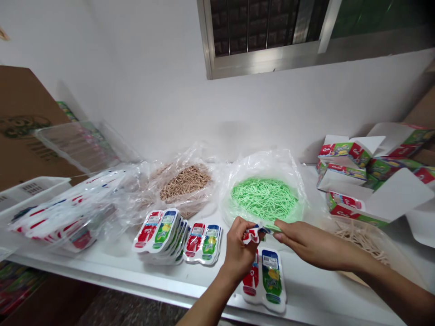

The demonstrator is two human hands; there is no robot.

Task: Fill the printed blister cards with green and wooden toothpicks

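Note:
Over the front of the white table point(163, 290), my left hand point(238, 251) is closed around a small printed packet point(250, 235) with red and blue on it. My right hand point(302, 240) pinches green sticks point(271, 227) against the packet's right end; how far they reach inside is hidden. Below my hands lies a twin packet point(272, 280), one half red and one half green, partly covered by my left hand. Behind them a clear plastic bag holds a heap of thin green sticks point(263, 197).
Left of my hands are a stack of twin packets point(158, 233) and a smaller pile point(203, 244). Brown sticks point(185, 183) fill another bag. A bag of packets point(78, 203) lies far left. Open printed boxes point(343, 167) and a tray of pale sticks point(363, 242) stand right.

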